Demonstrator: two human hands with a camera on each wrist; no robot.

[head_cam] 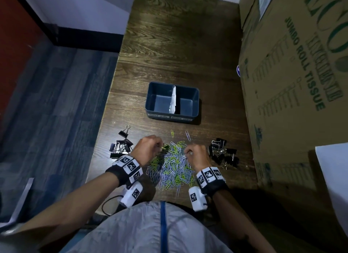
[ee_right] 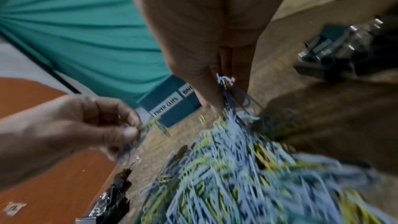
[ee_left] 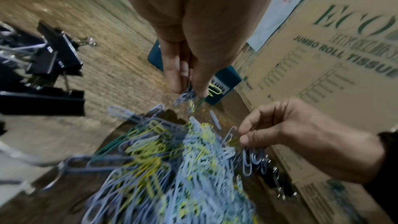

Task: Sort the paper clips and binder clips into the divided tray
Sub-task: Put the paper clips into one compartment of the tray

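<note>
Below the fingertips [ee_right: 217, 106] of the right hand [ee_right: 206, 28], the heap of blue, yellow and green wire paper clips [ee_right: 237, 168] smeared into blur. Behind them, the second white label [ee_right: 186, 89] on the dark blue plastic divided tray [ee_right: 172, 117] was cut short by the fingers; its wording was unreadable.

Dim light over a dark wood-grain table [head_cam: 178, 45], printed cardboard boxes [head_cam: 293, 83] stacked at three o'clock, grey plank floor [head_cam: 56, 102] at nine, white wall [head_cam: 84, 8] at eleven.
</note>
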